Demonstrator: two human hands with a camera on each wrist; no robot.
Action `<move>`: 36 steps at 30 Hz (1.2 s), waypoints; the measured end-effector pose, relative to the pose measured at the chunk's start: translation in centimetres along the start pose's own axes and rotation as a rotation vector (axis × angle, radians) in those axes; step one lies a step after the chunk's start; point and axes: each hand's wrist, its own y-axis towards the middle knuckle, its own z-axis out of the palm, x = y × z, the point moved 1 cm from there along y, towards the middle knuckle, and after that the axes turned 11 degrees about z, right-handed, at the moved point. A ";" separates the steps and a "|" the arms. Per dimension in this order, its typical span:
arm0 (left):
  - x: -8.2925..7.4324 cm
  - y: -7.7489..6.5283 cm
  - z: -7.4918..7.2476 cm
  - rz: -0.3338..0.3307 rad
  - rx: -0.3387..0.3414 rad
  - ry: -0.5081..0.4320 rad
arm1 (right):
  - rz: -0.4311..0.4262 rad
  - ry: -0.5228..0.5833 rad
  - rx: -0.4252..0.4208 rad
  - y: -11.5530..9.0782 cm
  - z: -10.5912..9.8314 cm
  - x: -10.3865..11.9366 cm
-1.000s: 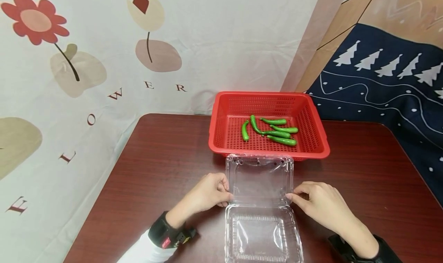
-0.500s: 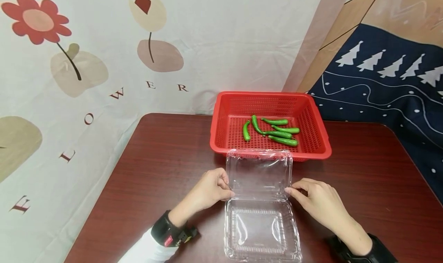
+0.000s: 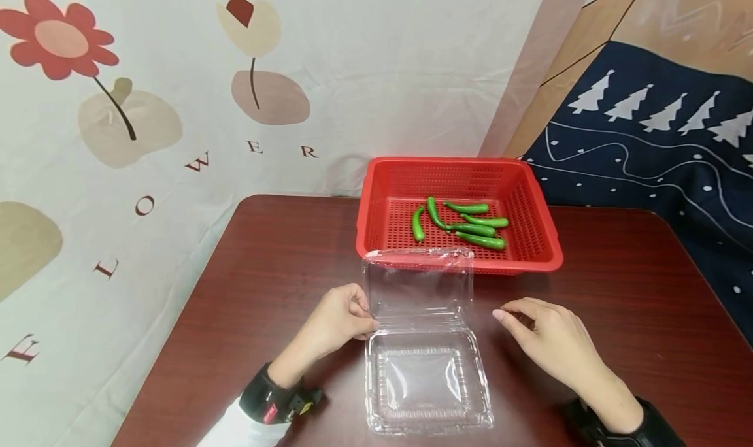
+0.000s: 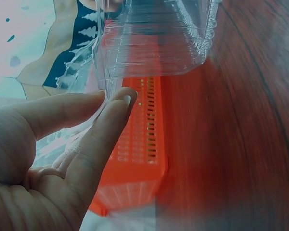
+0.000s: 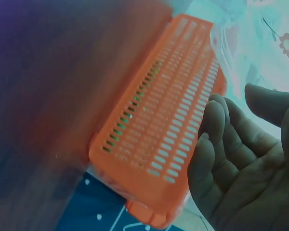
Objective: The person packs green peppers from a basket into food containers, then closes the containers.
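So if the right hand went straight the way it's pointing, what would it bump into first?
Probably the open clear lid: the right hand points forward and left toward its right edge, though their heights are hard to compare.

Clear, glossy plastic was seen in the container (image 3: 422, 376), smooth plastic in the basket (image 3: 520, 264), shiny skin on the peppers (image 3: 481, 240), wood grain on the tabletop (image 3: 282, 257), creased cloth (image 3: 382, 74) behind.

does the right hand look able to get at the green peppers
Probably yes: the right hand holds nothing, and nothing covers the green peppers in the open red basket; the clear lid rises only at the basket's near side.
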 end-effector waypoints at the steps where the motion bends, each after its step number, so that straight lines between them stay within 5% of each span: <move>1: 0.1 -0.1 -0.2 -0.001 -0.006 0.004 | -0.001 0.006 -0.012 0.1 -0.2 -0.1; 10: 0.7 -0.6 -1.2 -0.028 -0.052 -0.027 | -0.098 0.017 -0.160 3.0 -3.2 0.2; 15: 0.7 -0.7 -1.4 -0.022 -0.053 -0.022 | -0.127 0.014 -0.166 5.7 -4.8 0.4; 23: 0.7 -0.7 -1.4 -0.032 -0.058 -0.026 | -0.080 -0.019 -0.070 10.2 -5.3 0.3; 36: 0.8 -0.7 -1.5 -0.040 -0.067 -0.034 | -0.032 -0.111 0.210 15.9 -2.7 0.5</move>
